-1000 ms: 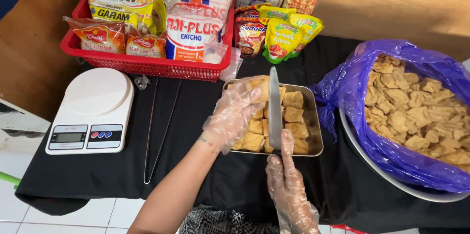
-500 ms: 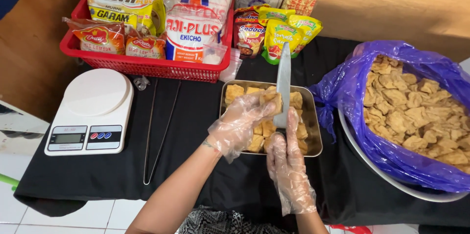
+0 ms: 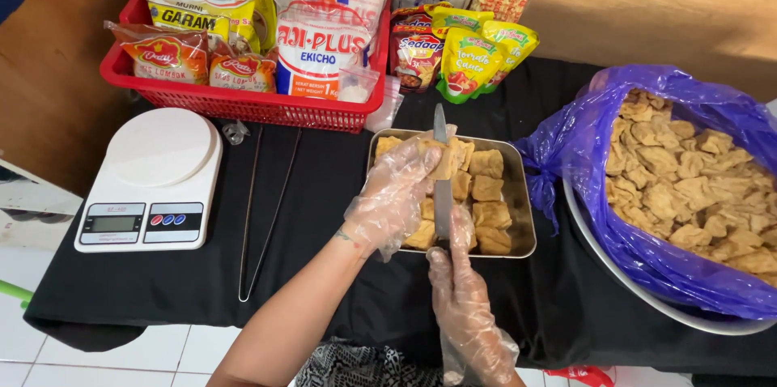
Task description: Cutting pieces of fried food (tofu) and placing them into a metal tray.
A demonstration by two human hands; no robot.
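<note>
Knife (image 3: 441, 184) upright-edged over steel tray (image 3: 522, 229); golden fried tofu pieces (image 3: 489, 189) inside.

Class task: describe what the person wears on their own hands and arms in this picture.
Both the left hand and right hand wear loose, clear, crinkled plastic gloves that end at the wrists. The forearms are bare, no sleeves showing. A small dark mark sits by the left wrist.

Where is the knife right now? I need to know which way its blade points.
In the head view the knife lies over the metal tray of fried tofu pieces, held by the right hand, tip pointing away toward the red basket.
</note>
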